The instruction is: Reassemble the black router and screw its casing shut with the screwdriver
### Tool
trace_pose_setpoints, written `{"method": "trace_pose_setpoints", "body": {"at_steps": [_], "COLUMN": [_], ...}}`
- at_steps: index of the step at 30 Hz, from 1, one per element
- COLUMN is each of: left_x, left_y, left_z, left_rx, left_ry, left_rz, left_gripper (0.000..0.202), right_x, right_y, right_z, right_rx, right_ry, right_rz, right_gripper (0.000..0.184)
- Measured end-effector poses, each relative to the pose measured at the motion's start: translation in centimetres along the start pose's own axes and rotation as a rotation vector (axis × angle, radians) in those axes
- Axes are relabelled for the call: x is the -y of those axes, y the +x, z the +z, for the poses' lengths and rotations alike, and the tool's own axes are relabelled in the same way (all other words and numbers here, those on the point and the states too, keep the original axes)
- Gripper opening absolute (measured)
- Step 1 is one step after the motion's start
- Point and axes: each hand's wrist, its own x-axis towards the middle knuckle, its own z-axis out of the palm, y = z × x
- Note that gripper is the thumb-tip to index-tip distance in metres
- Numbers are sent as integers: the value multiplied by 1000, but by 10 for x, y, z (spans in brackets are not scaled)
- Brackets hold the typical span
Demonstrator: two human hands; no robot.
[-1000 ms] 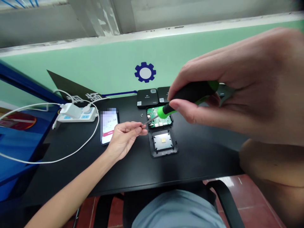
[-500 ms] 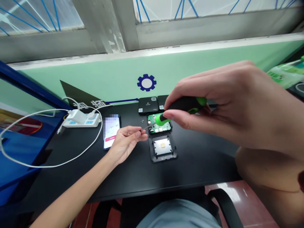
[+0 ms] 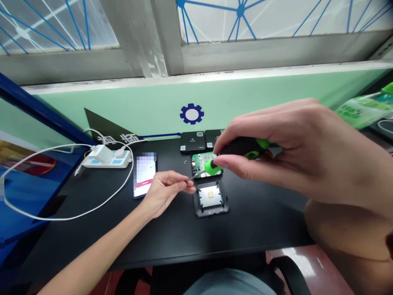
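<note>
My right hand point(image 3: 294, 151) grips a black and green screwdriver point(image 3: 242, 149) by its handle, the shaft pointing down to the left. My left hand point(image 3: 168, 190) is closed in a pinch at the shaft's tip; whether a screw sits there is too small to tell. Behind the screwdriver lies an opened small box with a green circuit board point(image 3: 199, 162), partly hidden by the handle's green collar. Just in front of it is a black cover point(image 3: 211, 211) with a silver plate point(image 3: 202, 198) and a beige pad point(image 3: 211, 194). Tiny screws point(image 3: 184, 162) lie left of the board.
Two closed black boxes point(image 3: 192, 141) stand at the back by the green wall. A phone point(image 3: 145, 174) lies left of my left hand. Farther left are a white power strip point(image 3: 107, 159) and a looping white cable point(image 3: 132, 172). A green-white plastic pack point(image 3: 359, 112) is at the right.
The view has tilted up a little, so everything appears lower. Both hands, with the screwdriver between them, have shifted slightly towards me; the grips look the same.
</note>
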Motion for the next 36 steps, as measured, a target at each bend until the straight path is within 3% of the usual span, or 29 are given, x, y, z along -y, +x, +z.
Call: {"method": "trace_pose_setpoints", "body": {"at_steps": [5, 11, 13, 17, 21, 25, 36], "left_x": [0, -5, -7, -8, -6, 2, 26], "left_y": [-8, -11, -10, -5, 6, 14, 11], "left_z": [7, 33, 40, 52, 66, 78, 64], "left_rx": [156, 309, 307, 225, 133, 119, 185], "left_ry": [312, 692, 753, 864, 962, 1033, 1188], "left_rz": [56, 304, 338, 283, 365, 417, 512], "left_gripper": [28, 37, 39, 37, 36, 33, 36], "right_x": [-4, -10, -10, -9, -6, -9, -24], "right_y": [-4, -5, -7, -9, -12, -17, -16], "right_z": [1, 7, 8, 7, 6, 9, 18], "right_rx": [3, 87, 115, 123, 79, 84, 331], "right_ry": [70, 48, 39, -22, -42, -101, -41], "right_rz": [-54, -38, -23, 33, 82, 92, 66], "right_gripper": [30, 33, 35, 39, 27, 24, 41]}}
